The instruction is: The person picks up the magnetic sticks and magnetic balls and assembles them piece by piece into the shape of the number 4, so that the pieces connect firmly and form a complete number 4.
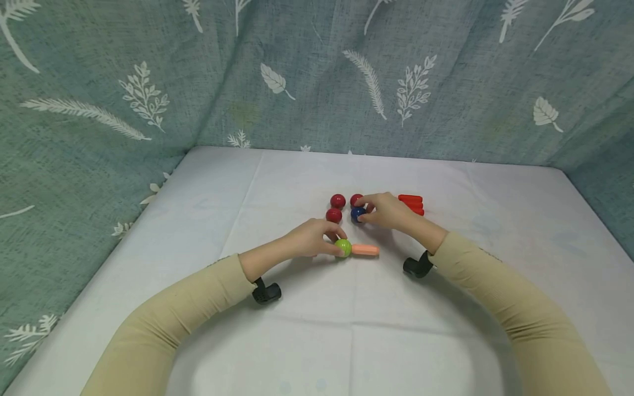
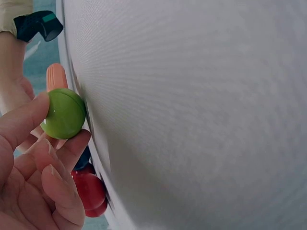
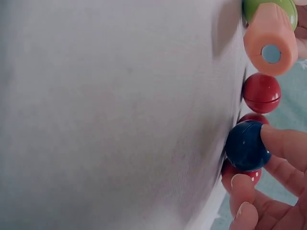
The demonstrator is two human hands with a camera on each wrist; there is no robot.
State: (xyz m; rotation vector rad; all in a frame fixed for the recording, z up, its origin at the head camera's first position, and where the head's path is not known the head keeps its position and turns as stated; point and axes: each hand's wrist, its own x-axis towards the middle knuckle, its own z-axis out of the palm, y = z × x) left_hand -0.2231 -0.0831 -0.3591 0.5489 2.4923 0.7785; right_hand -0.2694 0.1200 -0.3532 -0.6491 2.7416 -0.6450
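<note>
From the head view, locate the green ball at counter level, end-on to the orange stick and pinched in the half-closed left hand; from the left wrist view, grip at the widest girth, expecting a light, rigid, slick, roll-prone shell; from the right wrist view, treat the blue ball, pinched in the half-closed right hand, likewise.

It's the green ball that is being pinched in the left hand's grip, a peach stick glimpsed just behind; lower down, a blue ball is partly hidden beside red balls, the white-covered desk seen alongside.
</note>
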